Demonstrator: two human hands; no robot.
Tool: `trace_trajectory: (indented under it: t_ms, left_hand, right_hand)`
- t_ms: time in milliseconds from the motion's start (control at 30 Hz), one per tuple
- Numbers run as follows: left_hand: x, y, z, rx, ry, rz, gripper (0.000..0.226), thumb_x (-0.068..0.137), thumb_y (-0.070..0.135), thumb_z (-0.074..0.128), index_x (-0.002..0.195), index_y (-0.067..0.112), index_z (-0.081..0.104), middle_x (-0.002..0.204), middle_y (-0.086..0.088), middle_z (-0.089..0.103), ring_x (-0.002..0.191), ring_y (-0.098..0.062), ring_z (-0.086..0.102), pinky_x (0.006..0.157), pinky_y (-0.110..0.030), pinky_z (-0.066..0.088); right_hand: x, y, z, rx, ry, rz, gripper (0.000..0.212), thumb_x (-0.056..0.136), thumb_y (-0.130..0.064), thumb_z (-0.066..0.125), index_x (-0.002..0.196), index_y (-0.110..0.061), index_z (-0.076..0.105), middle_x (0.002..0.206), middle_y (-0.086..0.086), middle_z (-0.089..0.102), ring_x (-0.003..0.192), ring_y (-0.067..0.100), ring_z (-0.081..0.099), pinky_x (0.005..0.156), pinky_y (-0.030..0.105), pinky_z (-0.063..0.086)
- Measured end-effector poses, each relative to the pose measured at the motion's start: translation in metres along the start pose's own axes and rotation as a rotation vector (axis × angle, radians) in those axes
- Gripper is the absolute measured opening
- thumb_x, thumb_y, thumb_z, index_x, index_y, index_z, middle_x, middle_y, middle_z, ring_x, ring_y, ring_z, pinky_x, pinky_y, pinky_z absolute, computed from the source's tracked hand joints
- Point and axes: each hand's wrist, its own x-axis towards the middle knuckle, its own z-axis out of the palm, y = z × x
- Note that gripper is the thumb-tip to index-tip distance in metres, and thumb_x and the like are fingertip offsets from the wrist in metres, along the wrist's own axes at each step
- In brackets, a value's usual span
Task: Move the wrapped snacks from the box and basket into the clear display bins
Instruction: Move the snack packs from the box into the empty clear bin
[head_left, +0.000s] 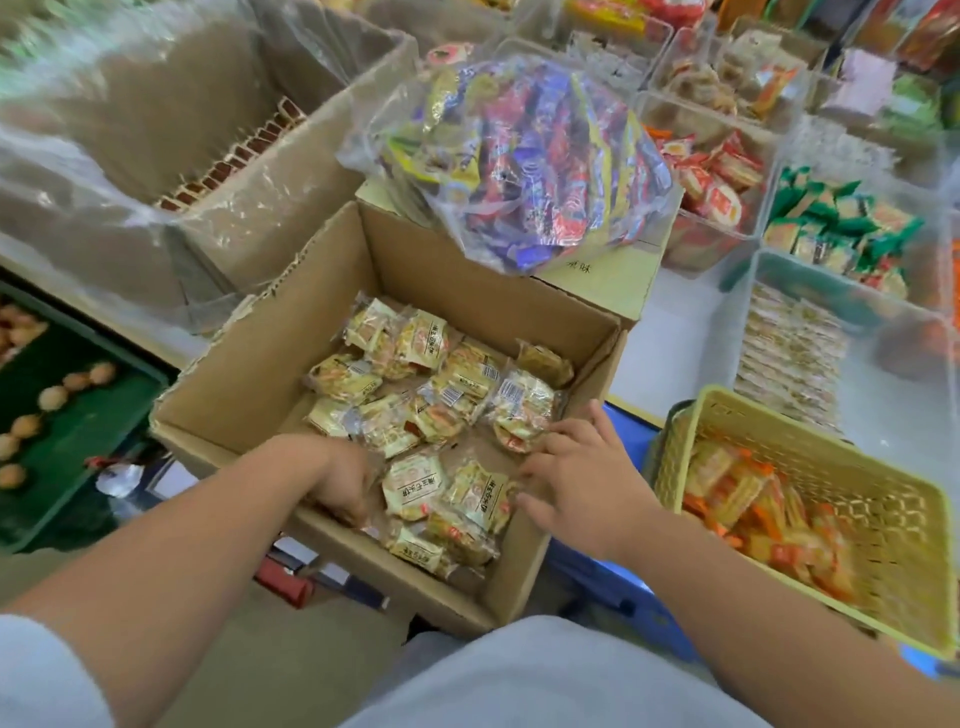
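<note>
In the cardboard box, at its near-left corner, the left hand dips among the yellow wrapped snacks, its fingers too blurred for me to tell its grip. The right hand lies with fingers apart on packets by the box's right wall. Right of the box sit the yellow basket of orange snacks and the clear display bins.

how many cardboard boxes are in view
3: the snack box in the middle, a closed box behind it under a bag, and a plastic-lined box at upper left. More may be hidden.
</note>
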Motion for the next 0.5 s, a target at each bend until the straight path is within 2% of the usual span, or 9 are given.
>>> trace_trajectory:
  t_ms: [100,167,233,300,333,433,500]
  left_hand:
    - [-0.002,0.005,0.003,-0.006,0.084,0.028,0.025,0.093,0.05,0.063,0.094,0.027,0.053,0.085,0.011,0.054,0.076,-0.008,0.051,0.067,-0.03,0.043]
    - [-0.003,0.009,0.005,0.026,0.082,0.043,0.038,0.096,0.061,0.055,0.103,0.024,0.06,0.098,0.006,0.061,0.087,-0.012,0.057,0.075,-0.032,0.046]
    - [-0.002,0.016,0.007,0.063,0.053,0.066,0.068,0.092,0.077,0.044,0.125,0.022,0.066,0.123,0.001,0.064,0.108,-0.019,0.06,0.087,-0.036,0.048]
    - [-0.002,0.026,0.009,0.081,0.017,0.091,0.088,0.086,0.088,0.036,0.139,0.023,0.061,0.14,-0.002,0.06,0.123,-0.024,0.056,0.096,-0.04,0.046]
    - [-0.002,0.032,0.009,0.077,-0.001,0.1,0.092,0.082,0.092,0.035,0.142,0.026,0.058,0.142,-0.001,0.059,0.125,-0.025,0.055,0.098,-0.042,0.046]
    - [-0.001,0.047,0.01,0.068,-0.06,0.139,0.089,0.078,0.092,0.042,0.143,0.033,0.057,0.138,0.002,0.06,0.12,-0.024,0.055,0.096,-0.041,0.045]
    - [0.0,0.054,0.013,0.102,-0.101,0.163,0.082,0.082,0.085,0.05,0.147,0.037,0.052,0.145,0.002,0.054,0.12,-0.023,0.052,0.089,-0.04,0.042]
  right_hand:
    - [0.0,-0.006,-0.003,-0.049,-0.036,0.014,0.049,0.095,-0.061,0.037,0.124,-0.035,0.066,0.123,-0.008,0.062,0.141,0.026,0.033,0.115,0.051,-0.026]
    - [0.005,-0.014,-0.008,-0.082,-0.102,-0.024,0.043,0.097,-0.057,0.043,0.125,-0.033,0.067,0.125,-0.005,0.063,0.142,0.028,0.032,0.121,0.057,-0.017]
    - [0.015,-0.027,-0.014,-0.09,-0.199,-0.133,0.035,0.099,-0.049,0.047,0.117,-0.031,0.07,0.114,-0.002,0.066,0.128,0.027,0.046,0.123,0.056,0.013]
    - [0.027,-0.043,-0.019,0.005,-0.357,-0.198,0.03,0.101,-0.039,0.047,0.116,-0.029,0.071,0.108,0.0,0.068,0.109,0.024,0.058,0.105,0.05,0.044]
    - [0.033,-0.05,-0.019,0.052,-0.457,-0.196,0.03,0.102,-0.035,0.047,0.121,-0.03,0.07,0.113,0.0,0.067,0.107,0.024,0.06,0.097,0.047,0.051]
    - [0.047,-0.065,-0.008,-0.03,-0.696,-0.223,0.038,0.104,-0.019,0.043,0.135,-0.03,0.062,0.128,0.001,0.063,0.113,0.026,0.06,0.096,0.045,0.052]
    - [0.05,-0.07,-0.001,-0.16,-0.801,-0.237,0.043,0.103,-0.01,0.042,0.141,-0.023,0.056,0.133,0.004,0.06,0.116,0.029,0.059,0.099,0.045,0.051]
